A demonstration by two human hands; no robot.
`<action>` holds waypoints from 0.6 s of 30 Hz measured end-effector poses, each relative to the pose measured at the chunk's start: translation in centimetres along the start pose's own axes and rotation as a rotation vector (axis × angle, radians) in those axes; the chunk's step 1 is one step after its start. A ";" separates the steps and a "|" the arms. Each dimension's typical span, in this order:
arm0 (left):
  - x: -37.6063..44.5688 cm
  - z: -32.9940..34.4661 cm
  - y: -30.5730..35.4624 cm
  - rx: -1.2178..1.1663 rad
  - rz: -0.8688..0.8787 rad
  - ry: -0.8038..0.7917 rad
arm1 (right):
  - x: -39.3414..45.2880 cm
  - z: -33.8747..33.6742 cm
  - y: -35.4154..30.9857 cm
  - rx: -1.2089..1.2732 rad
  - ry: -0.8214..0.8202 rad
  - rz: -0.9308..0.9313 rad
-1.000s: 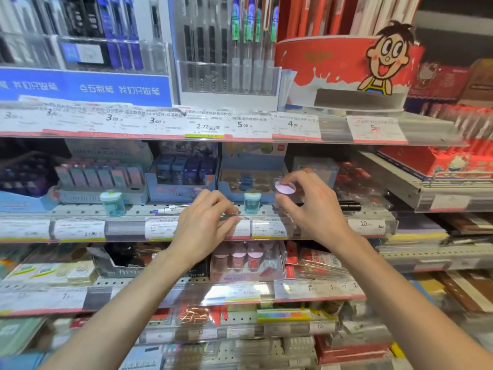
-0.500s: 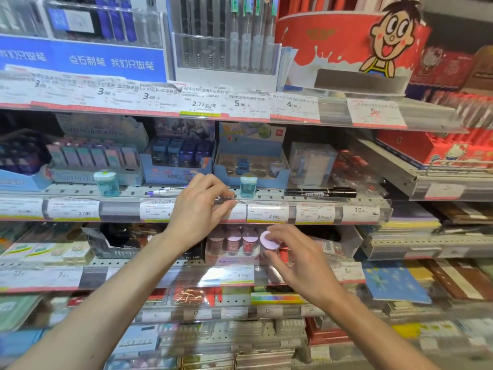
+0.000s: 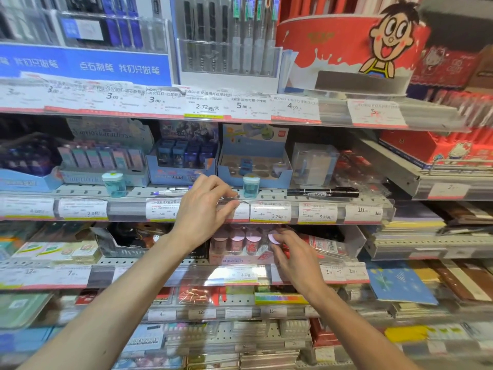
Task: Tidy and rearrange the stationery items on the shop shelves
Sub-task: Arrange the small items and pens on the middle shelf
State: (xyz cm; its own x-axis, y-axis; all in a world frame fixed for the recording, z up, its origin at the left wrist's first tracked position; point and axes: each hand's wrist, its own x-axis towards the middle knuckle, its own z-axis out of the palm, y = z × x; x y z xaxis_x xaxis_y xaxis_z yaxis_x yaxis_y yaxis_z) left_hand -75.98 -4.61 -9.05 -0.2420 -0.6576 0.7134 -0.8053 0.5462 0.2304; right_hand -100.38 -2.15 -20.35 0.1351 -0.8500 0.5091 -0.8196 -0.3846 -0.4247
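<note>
My left hand (image 3: 205, 209) pinches the clear price-tag rail (image 3: 314, 212) at the shelf edge, while just below it my right hand (image 3: 292, 256) grasps a pink-lidded sharpener (image 3: 272, 238) in its fingers (image 3: 280, 240), beside matching ones in the pink display box (image 3: 234, 259).

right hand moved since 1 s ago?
Yes. The right hand dropped from the black marker's shelf to the shelf below, at the pink-capped items.
</note>
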 end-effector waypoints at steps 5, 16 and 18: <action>0.0 0.0 0.0 0.008 -0.006 -0.004 | 1.3 0.1 -0.1 -0.118 -0.008 -0.001; -0.1 0.1 -0.1 0.002 0.000 0.005 | 2.1 0.9 0.4 -0.236 -0.072 -0.052; -0.1 0.2 -0.2 -0.009 0.002 0.009 | 1.7 1.0 0.4 -0.231 -0.056 -0.067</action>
State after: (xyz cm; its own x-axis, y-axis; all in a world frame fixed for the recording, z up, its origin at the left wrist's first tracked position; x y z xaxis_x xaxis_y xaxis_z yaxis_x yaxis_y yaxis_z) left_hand -75.92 -4.76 -9.32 -0.2383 -0.6517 0.7201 -0.8001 0.5520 0.2347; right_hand -99.96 -4.15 -20.37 0.2189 -0.8467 0.4850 -0.9125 -0.3536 -0.2055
